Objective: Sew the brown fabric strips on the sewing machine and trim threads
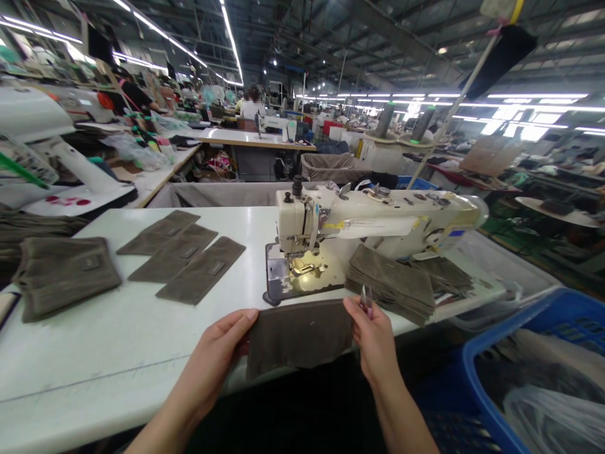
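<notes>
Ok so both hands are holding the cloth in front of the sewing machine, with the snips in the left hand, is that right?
Not quite: the head view shows the snips in the right hand, not the left hand. Both hands do hold the cloth in front of the sewing machine.

Head camera: I watch remotely from the wearer's head, facing forward and down over the white table (142,334).
Left hand (224,345) and right hand (377,338): nearest to my lens, low in view at 7 and 5 o'clock.
Sewing machine (378,217): a little farther out, just off centre toward 3 o'clock.
Ceiling (302,38): stretching far off at 12 o'clock, topping my frame.
</notes>
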Motion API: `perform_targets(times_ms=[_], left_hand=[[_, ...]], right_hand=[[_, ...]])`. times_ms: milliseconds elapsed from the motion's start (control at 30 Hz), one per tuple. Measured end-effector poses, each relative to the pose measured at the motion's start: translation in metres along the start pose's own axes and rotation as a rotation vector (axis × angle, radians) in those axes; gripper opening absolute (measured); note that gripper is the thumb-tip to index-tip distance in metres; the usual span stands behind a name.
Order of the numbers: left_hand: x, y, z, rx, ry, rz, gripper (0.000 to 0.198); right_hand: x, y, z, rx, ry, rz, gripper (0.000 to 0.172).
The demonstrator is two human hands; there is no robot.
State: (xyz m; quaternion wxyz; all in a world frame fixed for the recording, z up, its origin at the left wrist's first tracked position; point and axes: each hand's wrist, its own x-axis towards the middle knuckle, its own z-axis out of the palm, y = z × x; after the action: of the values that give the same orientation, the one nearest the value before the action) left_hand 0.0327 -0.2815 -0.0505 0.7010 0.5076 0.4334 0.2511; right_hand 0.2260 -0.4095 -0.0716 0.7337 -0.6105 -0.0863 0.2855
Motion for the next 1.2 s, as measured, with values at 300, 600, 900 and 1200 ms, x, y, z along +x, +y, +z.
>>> perform_targets(times_ms=[300,600,900,1200], left_hand=[[-0.003,0.001,0.009,-0.003,0.052,0.048,0.031],[-0.002,-0.007,0.017,-0.062,-0.059,0.032,0.032],[-0.004,-0.011,0.016,-0.039,-0.071,0.044,0.039],[-0.002,-0.014,0.017,-0.023,-0.073,0.045,0.039]], right_hand=[[0.014,0.010,-0.013,-0.450,0.132,-0.385,0.050],[-0.032,0.010,0.023,-0.741,-0.292,-0.767,0.029],[-0.044,0.024,0.049,-0.841,-0.305,-0.875,0.027],[-0.044,0.026,0.049,-0.833,-0.292,-0.865,0.027]])
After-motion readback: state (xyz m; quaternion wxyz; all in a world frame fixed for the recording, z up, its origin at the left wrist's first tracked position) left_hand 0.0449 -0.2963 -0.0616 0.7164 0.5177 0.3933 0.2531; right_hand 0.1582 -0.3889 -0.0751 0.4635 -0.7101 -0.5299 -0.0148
